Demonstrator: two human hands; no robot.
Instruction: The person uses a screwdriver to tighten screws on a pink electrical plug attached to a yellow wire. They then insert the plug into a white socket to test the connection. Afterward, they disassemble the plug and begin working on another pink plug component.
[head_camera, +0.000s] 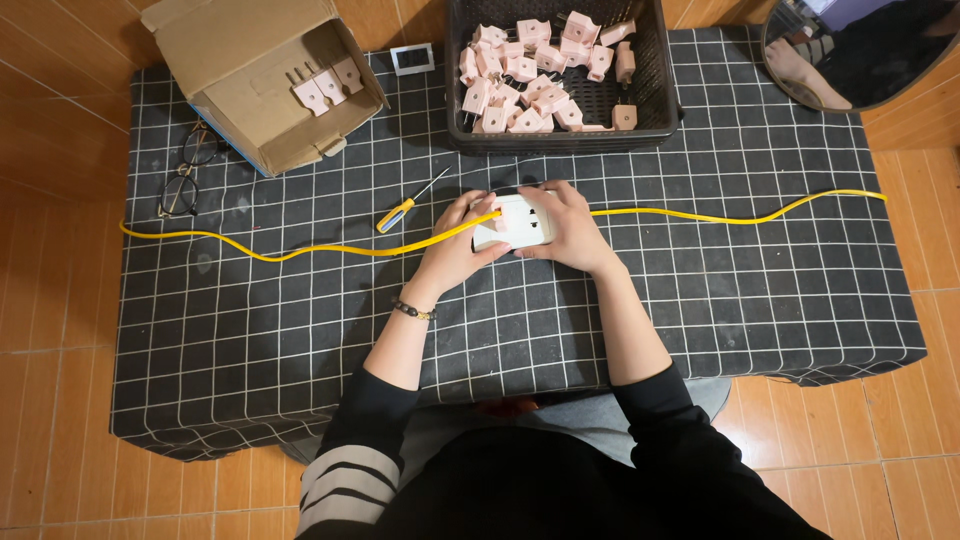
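white socket block (520, 224) long axis left-right | left hand (455, 245), right hand (572, 228) grip holding it | yellow cable (300, 250) left-right

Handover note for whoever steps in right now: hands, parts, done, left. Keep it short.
Left hand: grips the left end of the white socket block, where the yellow cable enters.
Right hand: clasps the block's right side and top.
Parts: the cable runs across the checked cloth on both sides of the block. Yellow-handled screwdriver lies just left of the hands, untouched. Black basket holds many pink plugs; cardboard box holds three more. Glasses at far left.
Done: cable sits in the block.
Left: whether the block is closed or screwed cannot be told; probably fasten it, then fit plugs.
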